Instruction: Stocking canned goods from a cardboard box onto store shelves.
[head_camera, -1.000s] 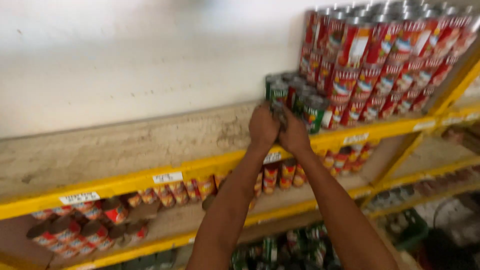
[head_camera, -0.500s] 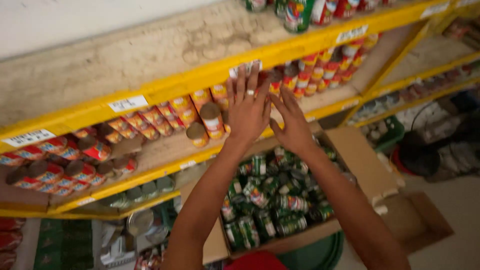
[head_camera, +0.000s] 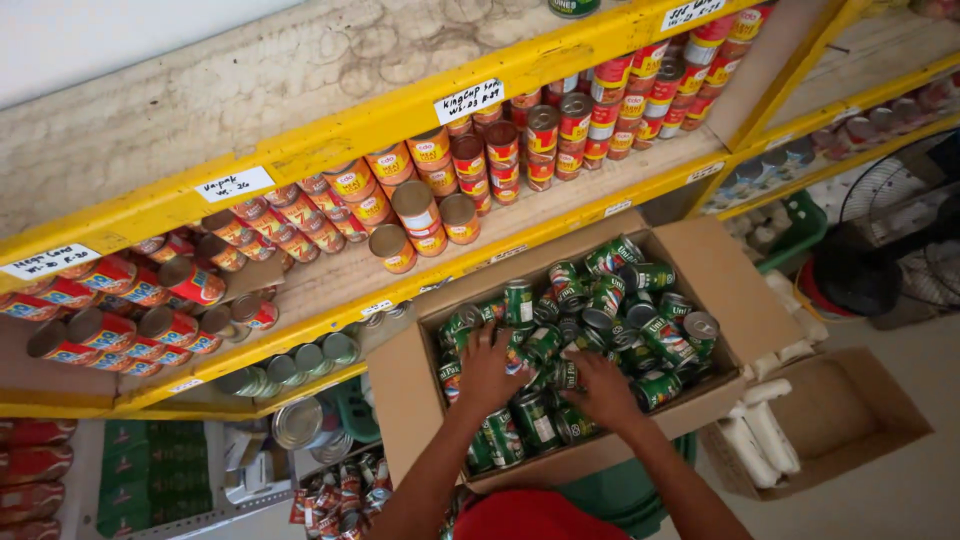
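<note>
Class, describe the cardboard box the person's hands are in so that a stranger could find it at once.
Start at the long yellow shelving stacked with red tins. Just below its middle shelf sits an open brown cardboard box, flaps spread, with the left hand and right hand inside. Unlike the second box beside it, it is heaped with green tins.

From my remote seat I see my two bare forearms, no sleeves, watch or gloves on them, my left hand (head_camera: 487, 368) and right hand (head_camera: 603, 390) uncovered, and something red at the bottom edge
</note>
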